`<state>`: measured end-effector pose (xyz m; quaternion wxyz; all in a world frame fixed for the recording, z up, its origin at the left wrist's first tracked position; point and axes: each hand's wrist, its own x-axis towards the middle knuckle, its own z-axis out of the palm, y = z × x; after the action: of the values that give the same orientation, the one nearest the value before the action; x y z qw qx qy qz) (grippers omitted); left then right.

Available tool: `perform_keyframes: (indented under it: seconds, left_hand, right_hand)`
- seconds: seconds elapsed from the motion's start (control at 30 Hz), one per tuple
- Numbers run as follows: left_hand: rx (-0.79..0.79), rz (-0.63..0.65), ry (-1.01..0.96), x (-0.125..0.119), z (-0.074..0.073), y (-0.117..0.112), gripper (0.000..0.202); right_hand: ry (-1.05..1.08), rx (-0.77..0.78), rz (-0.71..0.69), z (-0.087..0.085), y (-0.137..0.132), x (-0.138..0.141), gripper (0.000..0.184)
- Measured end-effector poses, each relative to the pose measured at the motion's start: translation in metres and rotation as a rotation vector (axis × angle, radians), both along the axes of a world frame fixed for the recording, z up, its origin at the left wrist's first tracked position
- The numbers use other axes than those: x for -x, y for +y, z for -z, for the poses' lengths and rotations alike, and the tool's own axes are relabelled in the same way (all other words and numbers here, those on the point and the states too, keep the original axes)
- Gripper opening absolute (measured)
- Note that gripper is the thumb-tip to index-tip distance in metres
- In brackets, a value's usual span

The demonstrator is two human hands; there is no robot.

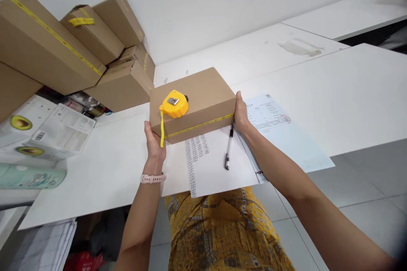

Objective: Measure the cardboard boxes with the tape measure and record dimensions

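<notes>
A small brown cardboard box (203, 93) with a yellow tape strip along its side is held just above the white table (349, 93). My left hand (153, 140) grips its left end and my right hand (241, 114) grips its right end. A yellow tape measure (174, 104) rests on top of the box near its left corner, its strap hanging down over the side. Under the box lie printed paper sheets (216, 165) with a black pen (228, 150) on them.
A pile of larger cardboard boxes (47, 42) stands at the back left. White cartons with avocado pictures (47, 129) and a pale green bottle (30, 176) lie at the left. A second table (349, 8) sits at the back right.
</notes>
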<state>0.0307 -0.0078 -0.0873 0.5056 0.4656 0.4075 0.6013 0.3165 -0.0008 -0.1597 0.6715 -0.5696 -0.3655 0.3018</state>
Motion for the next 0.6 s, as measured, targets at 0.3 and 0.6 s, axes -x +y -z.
perform_keyframes:
  seconds: [0.3, 0.6]
  left_hand:
    - [-0.535, -0.083, 0.848, -0.012, -0.071, -0.001, 0.081]
    - [-0.196, 0.253, 0.166, -0.028, -0.071, -0.016, 0.059]
  right_hand:
    - [0.383, 0.111, 0.108, -0.007, 0.000, 0.005, 0.064]
    - [-0.053, -0.180, 0.381, -0.049, -0.031, 0.014, 0.048]
